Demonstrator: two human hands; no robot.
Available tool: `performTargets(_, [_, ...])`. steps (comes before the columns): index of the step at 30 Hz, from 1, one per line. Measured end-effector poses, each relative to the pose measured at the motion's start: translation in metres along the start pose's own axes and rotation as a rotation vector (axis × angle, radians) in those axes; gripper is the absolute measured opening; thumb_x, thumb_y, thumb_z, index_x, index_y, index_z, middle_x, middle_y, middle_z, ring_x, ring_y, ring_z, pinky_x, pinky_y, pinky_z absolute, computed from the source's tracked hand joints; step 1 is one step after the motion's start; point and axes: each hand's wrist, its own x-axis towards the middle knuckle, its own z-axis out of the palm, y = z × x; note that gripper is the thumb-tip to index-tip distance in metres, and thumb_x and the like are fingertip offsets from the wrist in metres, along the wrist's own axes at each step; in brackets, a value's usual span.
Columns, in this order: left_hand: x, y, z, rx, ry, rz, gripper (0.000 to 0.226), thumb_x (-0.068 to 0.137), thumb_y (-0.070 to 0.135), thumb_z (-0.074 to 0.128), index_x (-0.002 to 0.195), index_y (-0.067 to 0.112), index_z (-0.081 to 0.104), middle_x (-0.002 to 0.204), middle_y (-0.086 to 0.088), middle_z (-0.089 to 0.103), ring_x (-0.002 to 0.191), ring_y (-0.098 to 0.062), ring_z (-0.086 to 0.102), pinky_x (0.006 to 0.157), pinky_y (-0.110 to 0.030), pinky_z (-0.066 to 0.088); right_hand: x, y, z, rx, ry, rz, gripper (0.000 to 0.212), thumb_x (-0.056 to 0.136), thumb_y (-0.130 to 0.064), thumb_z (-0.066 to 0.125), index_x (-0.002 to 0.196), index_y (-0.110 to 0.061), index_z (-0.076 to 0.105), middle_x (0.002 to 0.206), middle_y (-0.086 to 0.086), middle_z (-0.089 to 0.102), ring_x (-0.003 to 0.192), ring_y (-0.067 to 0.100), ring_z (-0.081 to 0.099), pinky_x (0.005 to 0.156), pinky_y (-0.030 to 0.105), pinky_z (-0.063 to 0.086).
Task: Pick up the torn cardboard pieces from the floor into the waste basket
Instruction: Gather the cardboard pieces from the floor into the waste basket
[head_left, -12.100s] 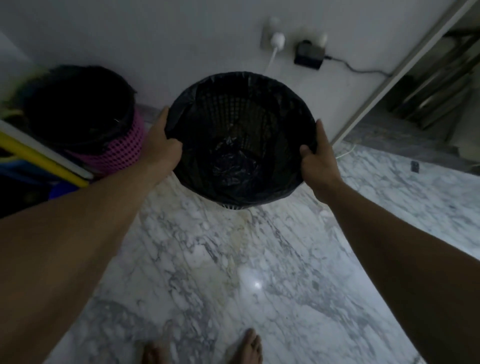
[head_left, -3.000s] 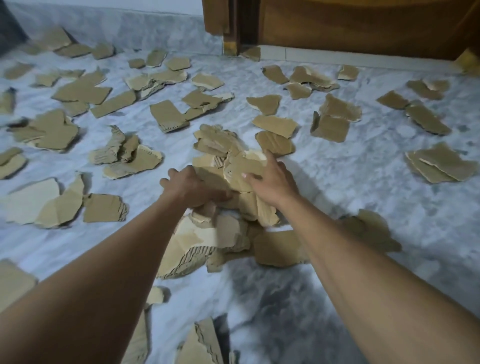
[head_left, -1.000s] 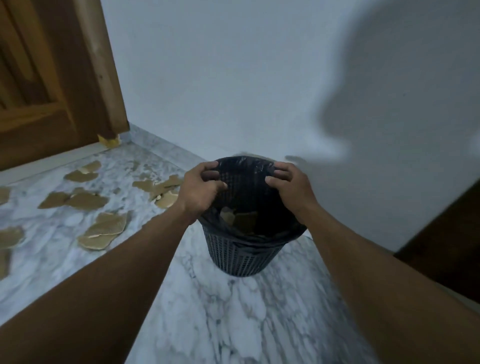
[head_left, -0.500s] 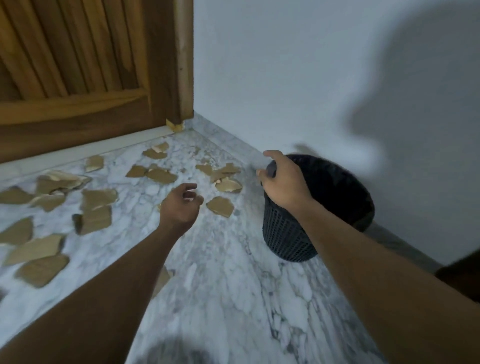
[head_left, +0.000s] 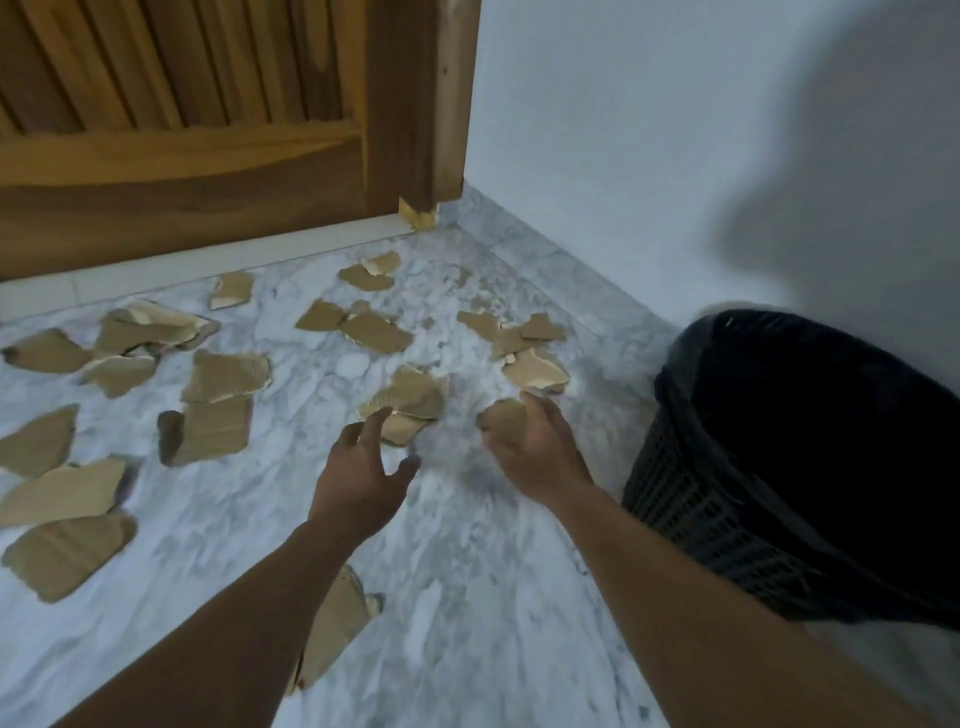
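Several torn brown cardboard pieces lie scattered over the marble floor. The black mesh waste basket, lined with a black bag, stands at the right against the wall. My left hand hovers with spread fingers just short of a pile of pieces. My right hand reaches with loosely curved fingers over a small piece left of the basket; a firm hold does not show. One more piece lies partly hidden under my left forearm.
A wooden door closes off the back left, with a white sill below it. The white wall runs along the right behind the basket. Bare marble lies between my arms and towards the front.
My right hand has left the basket's rim and swung left and down to the small piece. My left hand has moved forward to the pile. The view has turned left towards the door.
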Motion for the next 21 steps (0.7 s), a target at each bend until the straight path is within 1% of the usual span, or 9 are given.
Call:
performTargets(3, [0.048,-0.003,0.028,0.032,0.009,0.054,0.075,0.089,0.050,0.064,0.153,0.031,0.029,0.149,-0.008,0.040,0.135,-0.032,0.043,0.106,-0.048,0.043,0.045,0.020,0.016,-0.126,-0.052,0.113,0.099,0.088,-0.071,0.055,0.161,-0.025,0.007,0.168,0.011,0.007,0.154,0.035,0.011,0.120,0.061,0.019])
performTargets(4, [0.066,-0.004,0.037,0.055,0.019,0.073,0.078,0.089,0.052,0.063,0.154,0.030,0.026,0.151,-0.009,0.037,0.140,-0.033,0.037,0.112,-0.052,0.037,0.058,0.025,0.021,-0.177,-0.070,0.150,0.105,0.088,-0.076,0.050,0.162,-0.024,-0.003,0.170,0.012,-0.004,0.156,0.035,0.000,0.121,0.062,0.010])
performTargets(6, [0.104,-0.004,0.052,0.133,0.049,0.100,0.086,0.090,0.061,0.057,0.158,0.029,0.015,0.159,-0.011,0.026,0.152,-0.033,0.014,0.122,-0.056,0.017,0.080,0.030,0.032,-0.235,-0.041,0.178,0.108,0.085,-0.086,0.036,0.160,-0.027,-0.015,0.168,0.013,-0.018,0.155,0.037,-0.016,0.118,0.067,-0.004])
performTargets(7, [0.122,-0.004,0.057,0.194,0.063,0.121,0.091,0.089,0.067,0.052,0.159,0.029,0.008,0.163,-0.011,0.019,0.155,-0.031,0.003,0.123,-0.057,0.008,0.093,0.035,0.044,-0.264,-0.005,0.168,0.106,0.085,-0.088,0.027,0.159,-0.028,-0.019,0.167,0.013,-0.023,0.153,0.037,-0.021,0.116,0.070,-0.008])
performTargets(9, [0.157,-0.007,0.067,0.341,0.091,0.193,0.101,0.085,0.078,0.045,0.159,0.029,-0.002,0.166,-0.012,0.009,0.154,-0.033,-0.010,0.122,-0.061,-0.002,0.116,0.040,0.063,-0.375,0.048,0.115,0.101,0.083,-0.091,0.013,0.157,-0.033,-0.024,0.165,0.011,-0.030,0.151,0.038,-0.028,0.113,0.074,-0.013])
performTargets(12, [0.201,-0.021,0.072,0.511,0.080,0.238,0.117,0.070,0.095,0.034,0.157,0.032,-0.013,0.167,-0.017,-0.003,0.152,-0.036,-0.019,0.118,-0.066,-0.005,0.150,0.048,0.080,-0.439,0.074,0.088,0.103,0.077,-0.096,0.006,0.158,-0.037,-0.019,0.166,0.011,-0.027,0.152,0.037,-0.025,0.111,0.074,-0.015])
performTargets(15, [0.237,-0.030,0.071,0.557,0.017,0.217,0.133,0.053,0.106,0.029,0.153,0.038,-0.026,0.166,-0.013,-0.017,0.150,-0.038,-0.025,0.114,-0.072,-0.008,0.186,0.056,0.074,-0.457,0.123,0.103,0.111,0.069,-0.102,0.007,0.159,-0.041,-0.014,0.168,0.011,-0.022,0.153,0.038,-0.021,0.112,0.075,-0.010])
performTargets(18, [0.266,-0.030,0.061,0.563,-0.031,0.235,0.143,0.037,0.110,0.029,0.147,0.045,-0.034,0.163,-0.010,-0.029,0.146,-0.042,-0.033,0.109,-0.077,-0.011,0.218,0.057,0.062,-0.519,0.096,0.105,0.115,0.065,-0.105,0.010,0.157,-0.042,-0.021,0.168,0.013,-0.021,0.152,0.041,-0.023,0.112,0.076,-0.009])
performTargets(21, [0.303,-0.027,0.048,0.642,-0.069,0.207,0.146,0.030,0.111,0.027,0.144,0.047,-0.037,0.161,-0.009,-0.035,0.141,-0.045,-0.038,0.105,-0.080,-0.012,0.246,0.058,0.053,-0.547,0.089,0.059,0.118,0.062,-0.107,0.015,0.157,-0.045,-0.018,0.169,0.011,-0.018,0.152,0.041,-0.023,0.110,0.078,-0.009])
